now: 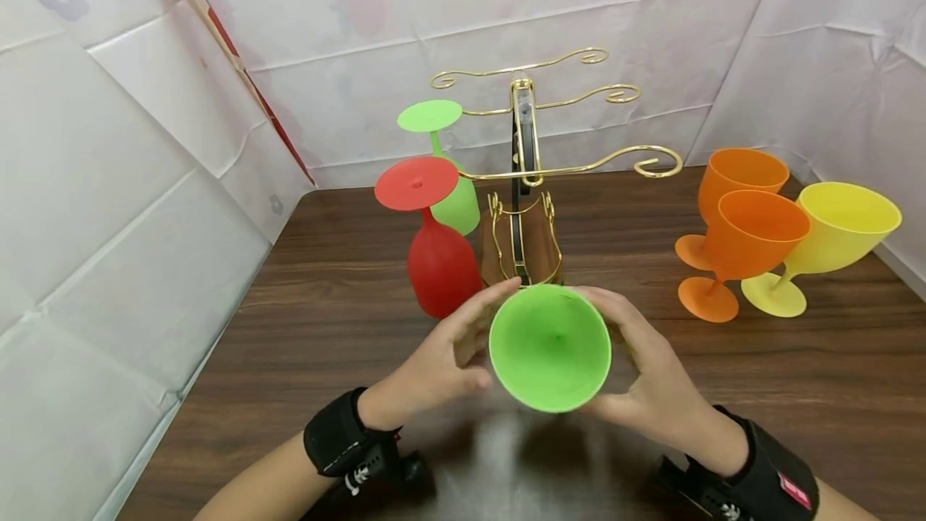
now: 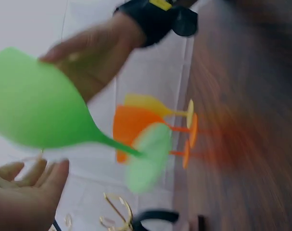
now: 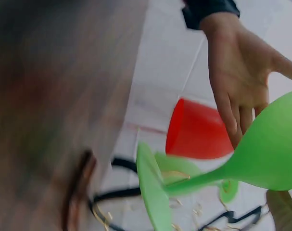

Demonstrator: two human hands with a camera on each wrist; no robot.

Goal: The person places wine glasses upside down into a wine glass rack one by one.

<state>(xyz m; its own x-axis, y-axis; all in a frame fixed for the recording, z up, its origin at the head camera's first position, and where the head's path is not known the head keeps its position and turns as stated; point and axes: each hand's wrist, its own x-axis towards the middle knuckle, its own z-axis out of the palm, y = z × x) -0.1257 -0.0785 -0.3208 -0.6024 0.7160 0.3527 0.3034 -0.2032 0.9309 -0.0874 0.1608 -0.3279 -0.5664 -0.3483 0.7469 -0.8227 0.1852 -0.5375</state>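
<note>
A green goblet (image 1: 550,348) is held up off the table, its mouth facing the head camera. My right hand (image 1: 654,368) grips its bowl from the right. On the other side, my left hand (image 1: 441,360) stands beside the bowl with fingers extended; the left wrist view shows a gap between those fingers and the green goblet (image 2: 44,106). The stem and foot are hidden in the head view but show in both wrist views. Behind the hands is a gold wire rack (image 1: 535,178). A red goblet (image 1: 443,264) and a second green goblet (image 1: 457,211) hang upside down on its left arms.
Two orange goblets (image 1: 760,235) and a yellow goblet (image 1: 850,223) stand upright in a cluster at the right. The dark wood table (image 1: 304,328) meets pale sheeting (image 1: 362,103) at the back and sides. The rack's right arms stick out toward the right.
</note>
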